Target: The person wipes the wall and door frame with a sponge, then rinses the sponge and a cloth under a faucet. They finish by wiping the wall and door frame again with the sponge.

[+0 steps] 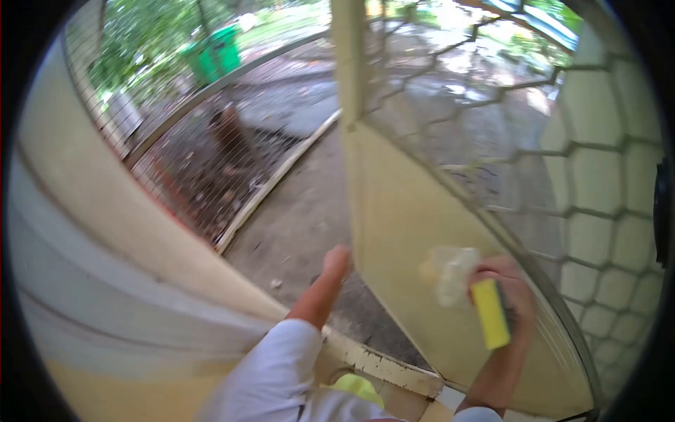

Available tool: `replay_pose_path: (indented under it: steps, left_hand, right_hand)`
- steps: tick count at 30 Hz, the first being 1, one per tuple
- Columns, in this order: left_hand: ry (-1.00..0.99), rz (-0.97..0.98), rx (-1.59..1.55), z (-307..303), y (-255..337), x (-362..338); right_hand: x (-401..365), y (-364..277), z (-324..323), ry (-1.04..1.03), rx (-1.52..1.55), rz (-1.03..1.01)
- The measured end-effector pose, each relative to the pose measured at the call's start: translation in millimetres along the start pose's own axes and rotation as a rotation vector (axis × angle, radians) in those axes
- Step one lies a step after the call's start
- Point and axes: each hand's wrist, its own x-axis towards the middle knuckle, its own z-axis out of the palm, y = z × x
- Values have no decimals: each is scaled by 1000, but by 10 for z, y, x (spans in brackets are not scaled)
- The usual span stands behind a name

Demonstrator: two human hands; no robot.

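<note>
A yellow sponge (491, 314) with a darker layer along one side is in my right hand (519, 285), which is closed around it and blurred by motion. It is close to the cream lower panel (394, 211) of a door. Just left of the sponge, a whitish, foamy-looking patch (455, 276) shows on the panel. My left arm reaches forward, and my left hand (337, 260) is right at the door's near vertical edge, with its fingers hidden behind that edge.
Hexagonal wire mesh (594, 179) fills the door's upper part. A worn sill (380, 369) runs along the floor below. To the left are a pale wall (119, 218) and a wire fence (211, 162). Outside, a green bin (214, 55) stands beyond the concrete path (295, 204).
</note>
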Motion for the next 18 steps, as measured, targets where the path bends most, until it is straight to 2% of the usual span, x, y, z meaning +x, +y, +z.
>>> replay_pose_path:
  steps: [1,2,3,4,5,7,8,9,10,12,14,15,16,18]
  left_hand:
    - [45,-32,-32,-13,33,11]
    - [-45,-62,3,-17,56,14]
    - [-21,-92,-3,138,35,60]
    - [-2,-127,-8,323,5,103]
    - [-36,-149,-29,356,41,125]
    - [-206,-117,-132,302,138,182]
    - [-322,-90,-222,184,201,196]
    - [-468,-63,-371,44,255,221]
    - [-610,-12,-618,-224,336,128]
    - [-748,210,-1044,-1094,568,-410]
    - [-837,509,-1333,-1896,755,-987]
    - [-869,678,-1436,-2146,809,-1153]
    - [-880,685,-1440,-2378,857,-1345]
    - [-811,909,-1692,-2730,1035,-1663]
  right_hand:
    - [21,21,-46,-78,-22,-53]
    - [38,43,-93,-155,-40,-108]
    - [39,181,-91,-64,-32,-121]
    - [30,107,-65,-36,-30,-53]
    - [22,130,-55,-20,-14,-86]
    - [27,191,-79,22,-5,-110]
    - [26,181,-97,-56,45,-82]
    - [15,175,-106,-132,95,-57]
    - [1,173,-102,-100,87,-54]
    - [1,170,-76,-129,112,-118]
    - [6,177,-79,-154,127,-52]
    - [18,189,-93,-201,157,9]
    - [23,188,-86,-191,153,16]
    - [23,176,-82,-207,79,20]
